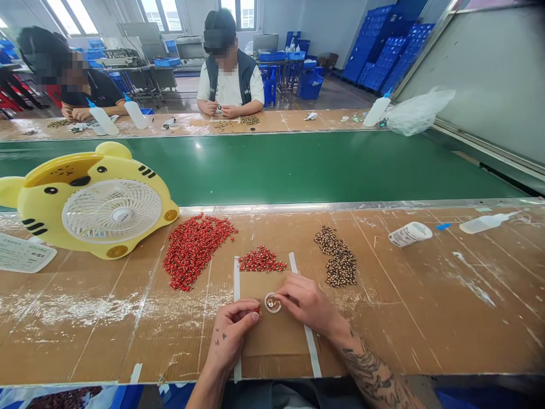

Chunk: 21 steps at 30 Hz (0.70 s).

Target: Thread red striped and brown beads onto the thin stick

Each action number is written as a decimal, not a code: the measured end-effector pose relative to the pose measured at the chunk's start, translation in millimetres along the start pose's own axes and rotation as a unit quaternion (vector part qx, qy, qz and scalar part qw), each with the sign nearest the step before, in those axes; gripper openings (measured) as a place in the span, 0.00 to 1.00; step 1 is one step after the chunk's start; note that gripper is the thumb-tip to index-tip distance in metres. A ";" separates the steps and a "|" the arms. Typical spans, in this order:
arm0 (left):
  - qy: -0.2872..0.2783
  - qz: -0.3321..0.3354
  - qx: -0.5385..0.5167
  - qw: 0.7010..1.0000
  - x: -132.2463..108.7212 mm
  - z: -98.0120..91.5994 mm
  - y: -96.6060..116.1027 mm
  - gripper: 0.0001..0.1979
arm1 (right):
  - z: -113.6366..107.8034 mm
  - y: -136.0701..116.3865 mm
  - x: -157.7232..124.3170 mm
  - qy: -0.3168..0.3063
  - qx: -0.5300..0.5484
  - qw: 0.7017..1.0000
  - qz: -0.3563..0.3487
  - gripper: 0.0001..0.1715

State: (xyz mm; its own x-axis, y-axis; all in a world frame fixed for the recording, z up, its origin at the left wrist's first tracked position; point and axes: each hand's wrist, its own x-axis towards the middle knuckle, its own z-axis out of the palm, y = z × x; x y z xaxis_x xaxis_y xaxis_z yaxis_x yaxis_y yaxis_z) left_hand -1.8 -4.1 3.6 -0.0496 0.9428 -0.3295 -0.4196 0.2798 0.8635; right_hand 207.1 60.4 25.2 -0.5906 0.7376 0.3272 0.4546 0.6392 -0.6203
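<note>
My left hand (233,326) is closed in a pinch, a bit of a small red piece (256,311) showing at its fingertips. Just to its right, a small round dish (268,309) with a white rim and something clear and shiny inside lies on the cardboard sheet (276,341). The fingers of my right hand (304,301) are pinched at the dish's right edge; whether they hold the rim or something tiny is hidden. Beyond both hands is a small heap of red pieces with pale tips (261,259). A heap of dark-and-tan pieces (338,258) lies to the right.
A larger red heap (193,250) lies left, near a yellow animal-shaped fan (96,199). A white tub (410,234) and a squeeze bottle (483,223) lie on their sides at right. Across the green belt (323,167), two people sit at another work surface.
</note>
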 end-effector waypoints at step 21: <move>0.040 -0.015 -0.068 0.997 -0.7 1.7 1.0 0.15 | 1.2 6.8 -0.3 -0.031 -0.045 0.998 -0.021 0.20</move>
State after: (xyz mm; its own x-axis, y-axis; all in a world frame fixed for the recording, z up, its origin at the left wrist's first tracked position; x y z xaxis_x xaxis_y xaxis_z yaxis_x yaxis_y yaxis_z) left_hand -0.7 -4.2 5.3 -0.1042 0.9157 -0.3882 -0.5405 0.2755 0.7949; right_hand 209.7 64.2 20.0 -0.6487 0.6970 0.3057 0.4848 0.6880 -0.5400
